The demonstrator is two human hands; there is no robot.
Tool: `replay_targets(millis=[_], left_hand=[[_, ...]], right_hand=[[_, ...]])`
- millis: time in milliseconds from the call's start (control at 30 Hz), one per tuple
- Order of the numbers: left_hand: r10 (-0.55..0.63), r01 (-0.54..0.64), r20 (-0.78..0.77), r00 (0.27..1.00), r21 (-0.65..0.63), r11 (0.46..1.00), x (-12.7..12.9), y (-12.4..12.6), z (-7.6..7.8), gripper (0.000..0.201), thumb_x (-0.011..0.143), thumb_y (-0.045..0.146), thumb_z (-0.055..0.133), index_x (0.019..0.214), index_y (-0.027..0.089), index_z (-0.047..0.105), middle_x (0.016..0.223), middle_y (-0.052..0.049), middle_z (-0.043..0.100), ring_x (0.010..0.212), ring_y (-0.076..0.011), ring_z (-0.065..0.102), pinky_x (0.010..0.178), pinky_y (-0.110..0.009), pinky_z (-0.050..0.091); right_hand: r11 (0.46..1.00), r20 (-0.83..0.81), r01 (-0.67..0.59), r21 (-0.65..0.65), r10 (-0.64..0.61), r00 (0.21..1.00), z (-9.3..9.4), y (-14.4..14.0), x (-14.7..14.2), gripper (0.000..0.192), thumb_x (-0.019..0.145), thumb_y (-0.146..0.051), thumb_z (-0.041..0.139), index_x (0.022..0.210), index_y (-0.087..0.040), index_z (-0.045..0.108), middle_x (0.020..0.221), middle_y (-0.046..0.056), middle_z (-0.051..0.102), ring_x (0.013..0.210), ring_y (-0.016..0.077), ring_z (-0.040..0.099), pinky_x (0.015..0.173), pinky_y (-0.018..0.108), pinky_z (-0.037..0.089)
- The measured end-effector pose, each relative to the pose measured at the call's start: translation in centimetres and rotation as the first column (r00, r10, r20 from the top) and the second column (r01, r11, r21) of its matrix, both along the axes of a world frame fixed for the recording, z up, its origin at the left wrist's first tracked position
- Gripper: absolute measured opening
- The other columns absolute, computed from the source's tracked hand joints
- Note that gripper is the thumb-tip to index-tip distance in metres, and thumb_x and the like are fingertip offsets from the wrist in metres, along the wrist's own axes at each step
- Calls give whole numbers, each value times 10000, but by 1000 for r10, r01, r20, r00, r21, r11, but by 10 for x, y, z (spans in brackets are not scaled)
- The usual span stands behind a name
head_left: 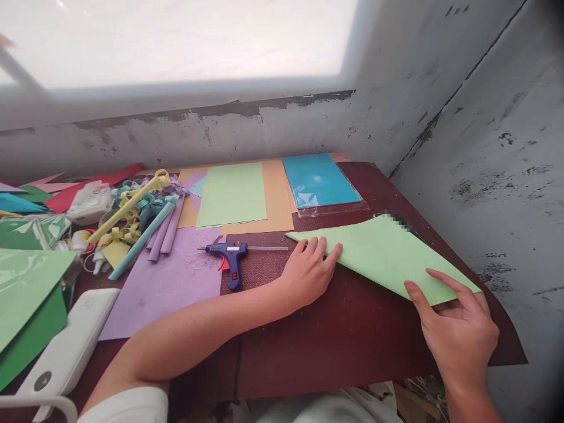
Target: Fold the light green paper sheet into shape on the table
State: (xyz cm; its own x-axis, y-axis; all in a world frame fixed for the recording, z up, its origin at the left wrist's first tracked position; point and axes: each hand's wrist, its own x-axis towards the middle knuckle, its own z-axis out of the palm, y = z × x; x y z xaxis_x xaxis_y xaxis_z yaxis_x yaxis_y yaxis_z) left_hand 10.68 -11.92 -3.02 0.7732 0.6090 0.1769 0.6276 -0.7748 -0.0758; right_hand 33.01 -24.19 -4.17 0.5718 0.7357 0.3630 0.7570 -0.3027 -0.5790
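A folded sheet of light green paper (379,252) lies slantwise on the dark red table, its narrow point to the left and its wider end to the right. My left hand (311,270) rests palm down by the point, fingers spread and fingertips touching the lower edge. At the right end is my right hand (462,323), thumb and index finger apart against the paper; its other fingers are partly hidden. Just left of the paper's point lies a blue glue gun (229,252) with a red trigger and a clear glue stick in its back.
A purple sheet (167,294) lies under rolled paper tubes (143,235) and curled strips. Behind are light green sheets (233,194) on orange paper (277,200) and a blue packet (321,182). A white power strip (70,341) stands left; a wall (506,194) borders the right.
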Motion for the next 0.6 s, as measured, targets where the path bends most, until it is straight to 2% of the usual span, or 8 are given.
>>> replay_targets(millis=[33, 100, 133, 200, 267, 367, 433, 600], left_hand=[[0, 1, 11, 1000, -5, 1000, 0, -1, 0, 518, 1065, 289, 281, 1549, 155, 409, 1415, -203, 572, 1241, -304, 561, 1022, -435, 430], [-6, 7, 24, 1000, -16, 1000, 0, -3, 0, 520, 1075, 331, 259, 1528, 143, 432, 1396, -208, 578, 1229, -308, 560, 1004, -435, 434], [-8, 8, 28, 1000, -19, 1000, 0, -3, 0, 523, 1078, 343, 252, 1521, 138, 440, 1403, -213, 573, 1237, -312, 556, 1007, -439, 432], [-10, 10, 30, 1000, -20, 1000, 0, -3, 0, 531, 1081, 357, 244, 1518, 131, 445, 1437, -223, 555, 1260, -319, 545, 1020, -445, 424], [-5, 5, 32, 999, -18, 1000, 1, -3, -1, 538, 1083, 372, 247, 1523, 131, 441, 1469, -228, 538, 1286, -325, 534, 1032, -450, 417], [2, -1, 36, 999, -28, 1000, 1, -2, -2, 545, 1083, 392, 259, 1533, 137, 432, 1490, -223, 530, 1307, -324, 527, 1036, -448, 418], [0, 1, 36, 999, -36, 999, 1, -2, -2, 548, 1084, 399, 259, 1532, 138, 434, 1495, -222, 528, 1311, -324, 529, 1036, -447, 421], [-11, 12, 31, 999, -41, 999, 1, -3, 0, 552, 1083, 400, 258, 1531, 133, 439, 1508, -228, 522, 1305, -328, 540, 1049, -456, 419]], right_hand=[[999, 23, 13, 34, -14, 1000, 2, 1, 2, 612, 931, -607, 597, 1345, -161, 670, 1097, 164, 665, 920, 335, 686, 888, 506, 552], [993, 110, 39, 108, -51, 993, 8, 4, 3, 505, 933, -559, 624, 1263, -188, 718, 1381, 189, 581, 1163, 388, 646, 1004, 523, 529], [992, 166, 13, 125, -34, 986, 11, 6, 3, 457, 948, -527, 617, 1237, -191, 728, 1439, 187, 550, 1236, 396, 614, 1046, 528, 511], [988, 235, -72, 137, 38, 971, 18, 11, 1, 356, 973, -471, 599, 1159, -208, 750, 1420, 166, 585, 1263, 373, 611, 1074, 513, 502], [968, 212, -245, 58, 228, 950, 21, 20, -2, 295, 991, -453, 573, 1087, -245, 759, 1323, 115, 668, 1199, 324, 660, 1031, 472, 533], [854, 111, -494, -163, 514, 851, 22, 37, -9, 354, 1007, -506, 514, 1145, -280, 749, 1323, 69, 702, 1225, 308, 652, 996, 467, 548], [786, 80, -553, -276, 592, 802, 21, 49, -12, 427, 1021, -525, 467, 1251, -268, 718, 1427, 77, 655, 1316, 330, 594, 1031, 508, 528], [686, -3, -604, -405, 660, 751, 29, 77, -8, 511, 1058, -519, 358, 1369, -252, 663, 1495, 73, 612, 1406, 311, 530, 1105, 523, 494]])
